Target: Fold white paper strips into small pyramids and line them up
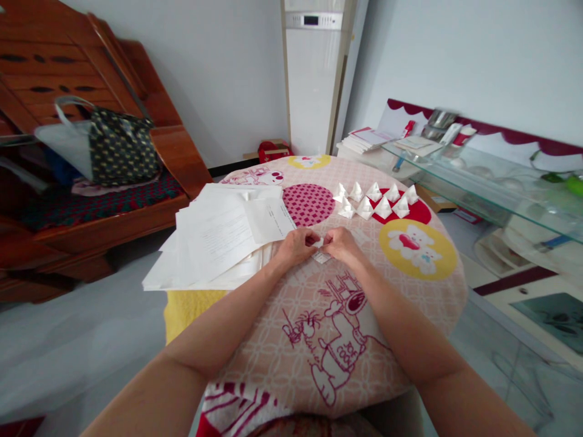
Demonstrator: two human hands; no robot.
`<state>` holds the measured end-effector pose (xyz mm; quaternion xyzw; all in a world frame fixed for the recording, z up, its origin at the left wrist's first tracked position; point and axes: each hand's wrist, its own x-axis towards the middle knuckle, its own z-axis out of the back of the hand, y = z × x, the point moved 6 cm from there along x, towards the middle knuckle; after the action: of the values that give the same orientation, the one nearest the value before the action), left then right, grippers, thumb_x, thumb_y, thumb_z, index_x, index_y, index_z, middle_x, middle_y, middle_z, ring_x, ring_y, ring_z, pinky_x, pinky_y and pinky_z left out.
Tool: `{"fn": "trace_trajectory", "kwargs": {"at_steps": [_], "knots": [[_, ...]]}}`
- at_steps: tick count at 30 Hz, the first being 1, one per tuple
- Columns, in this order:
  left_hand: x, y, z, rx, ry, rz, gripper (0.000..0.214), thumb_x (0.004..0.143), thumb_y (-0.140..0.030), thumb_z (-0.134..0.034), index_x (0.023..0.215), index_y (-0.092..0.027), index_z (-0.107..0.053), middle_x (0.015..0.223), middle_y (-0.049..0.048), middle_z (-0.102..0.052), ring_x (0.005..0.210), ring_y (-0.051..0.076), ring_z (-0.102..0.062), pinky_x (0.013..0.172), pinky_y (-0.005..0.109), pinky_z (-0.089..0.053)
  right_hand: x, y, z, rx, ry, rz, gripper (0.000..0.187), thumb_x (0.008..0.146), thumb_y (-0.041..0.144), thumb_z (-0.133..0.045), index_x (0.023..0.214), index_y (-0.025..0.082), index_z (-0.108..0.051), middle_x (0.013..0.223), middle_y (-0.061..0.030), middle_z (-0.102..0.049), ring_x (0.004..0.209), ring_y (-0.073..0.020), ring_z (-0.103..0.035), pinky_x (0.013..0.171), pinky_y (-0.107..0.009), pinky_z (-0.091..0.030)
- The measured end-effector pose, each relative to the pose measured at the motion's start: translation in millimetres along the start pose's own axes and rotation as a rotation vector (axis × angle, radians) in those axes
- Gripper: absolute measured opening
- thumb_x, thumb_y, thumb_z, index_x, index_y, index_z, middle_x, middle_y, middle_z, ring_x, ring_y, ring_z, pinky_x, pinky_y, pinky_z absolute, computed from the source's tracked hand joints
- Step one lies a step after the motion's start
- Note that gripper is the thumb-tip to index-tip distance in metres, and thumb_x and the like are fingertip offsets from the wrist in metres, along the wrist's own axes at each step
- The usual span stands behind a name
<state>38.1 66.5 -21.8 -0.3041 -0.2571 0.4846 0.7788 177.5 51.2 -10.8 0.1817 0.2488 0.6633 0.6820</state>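
My left hand (298,244) and my right hand (339,243) meet over the middle of a round table covered with a pink cartoon cloth (319,328). Both hands have their fingers pinched on a small piece of white paper (320,254) that rests on the cloth between them. Just left of my hands lies a loose stack of white printed sheets (214,243). Beyond my right hand, several small folded white paper shapes (376,200) sit in rows on the far side of the table.
A wooden bench (91,200) with a patterned bag (116,149) stands at the left. A glass shelf unit (492,182) with papers and cups runs along the right. A tall white air conditioner (312,79) stands at the back wall.
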Motion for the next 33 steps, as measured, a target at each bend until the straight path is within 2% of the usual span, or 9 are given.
{"fn": "trace_trajectory", "kwargs": {"at_steps": [4, 10, 16, 19, 22, 25, 28, 31, 33], "knots": [[2, 1, -0.7, -0.036, -0.007, 0.002, 0.036, 0.066, -0.004, -0.061, 0.099, -0.013, -0.074, 0.095, 0.0047, -0.077, 0.083, 0.015, -0.070, 0.080, 0.025, -0.058, 1, -1, -1, -0.008, -0.017, 0.017, 0.004, 0.068, 0.012, -0.075, 0.071, 0.015, -0.074, 0.069, -0.0033, -0.072, 0.064, -0.0139, -0.061, 0.057, -0.023, -0.037], [4, 11, -2.0, -0.193, 0.076, 0.029, 0.047, 0.061, 0.006, -0.050, 0.098, -0.011, -0.073, 0.095, 0.0047, -0.078, 0.082, 0.013, -0.072, 0.079, 0.024, -0.060, 0, -3, -1, 0.022, -0.011, 0.009, 0.006, 0.069, 0.013, -0.076, 0.068, 0.016, -0.071, 0.064, -0.0003, -0.068, 0.062, -0.0124, -0.059, 0.058, -0.022, -0.037], [7, 23, -4.6, -0.340, 0.156, 0.047, 0.048, 0.066, 0.004, -0.049, 0.104, -0.011, -0.073, 0.105, 0.0082, -0.078, 0.093, 0.015, -0.073, 0.090, 0.029, -0.059, -2, -1, 1, 0.057, -0.011, 0.022, 0.011, 0.070, 0.012, -0.076, 0.063, 0.016, -0.068, 0.058, 0.0003, -0.065, 0.060, -0.0130, -0.058, 0.059, -0.023, -0.039], [6, 19, -0.5, -0.213, 0.078, 0.009, 0.052, 0.070, 0.001, -0.047, 0.113, -0.015, -0.073, 0.107, 0.0067, -0.078, 0.094, 0.015, -0.073, 0.089, 0.029, -0.059, -2, -5, 0, 0.111, -0.008, 0.030, 0.012, 0.069, 0.011, -0.075, 0.063, 0.017, -0.067, 0.055, 0.0010, -0.063, 0.057, -0.0134, -0.058, 0.058, -0.024, -0.040], [2, 5, 1.7, -0.011, -0.010, -0.051, 0.050, 0.073, -0.008, -0.058, 0.122, -0.017, -0.070, 0.107, 0.0063, -0.076, 0.092, 0.018, -0.070, 0.086, 0.029, -0.057, -2, -9, -2, 0.184, 0.017, 0.040, 0.008, 0.070, 0.011, -0.072, 0.065, 0.017, -0.069, 0.055, 0.0013, -0.063, 0.056, -0.0138, -0.059, 0.057, -0.024, -0.041], [-1, -6, -1.0, 0.087, -0.018, -0.077, 0.047, 0.070, -0.014, -0.067, 0.116, -0.017, -0.071, 0.096, 0.0035, -0.074, 0.083, 0.017, -0.065, 0.078, 0.027, -0.053, -4, -6, 0, 0.137, -0.002, 0.063, 0.009, 0.068, 0.009, -0.071, 0.064, 0.017, -0.070, 0.059, -0.0004, -0.067, 0.059, -0.0150, -0.061, 0.058, -0.025, -0.041], [-1, -10, -1.3, 0.107, 0.000, -0.074, 0.035, 0.069, -0.013, -0.066, 0.103, -0.015, -0.073, 0.081, 0.0008, -0.069, 0.073, 0.015, -0.059, 0.070, 0.026, -0.047, -6, -2, 4, 0.017, -0.053, 0.086, 0.009, 0.068, 0.013, -0.073, 0.062, 0.018, -0.069, 0.063, -0.0022, -0.068, 0.063, -0.0166, -0.060, 0.059, -0.027, -0.039], [-1, -7, 0.8, 0.011, 0.039, -0.062, 0.021, 0.072, -0.014, -0.062, 0.090, -0.014, -0.074, 0.071, -0.0011, -0.066, 0.065, 0.012, -0.054, 0.063, 0.024, -0.041, -7, -6, 14, -0.036, -0.114, 0.095, 0.013, 0.068, 0.021, -0.078, 0.061, 0.019, -0.067, 0.064, -0.0027, -0.067, 0.063, -0.0168, -0.058, 0.059, -0.028, -0.038], [0, -3, 3.4, -0.116, 0.048, -0.041, 0.014, 0.076, -0.019, -0.062, 0.082, -0.015, -0.073, 0.066, -0.0021, -0.064, 0.061, 0.011, -0.052, 0.059, 0.023, -0.038, -7, -13, 21, 0.012, -0.147, 0.096, 0.017, 0.066, 0.025, -0.082, 0.062, 0.018, -0.067, 0.065, -0.0026, -0.067, 0.063, -0.0165, -0.058, 0.059, -0.028, -0.039]]}}
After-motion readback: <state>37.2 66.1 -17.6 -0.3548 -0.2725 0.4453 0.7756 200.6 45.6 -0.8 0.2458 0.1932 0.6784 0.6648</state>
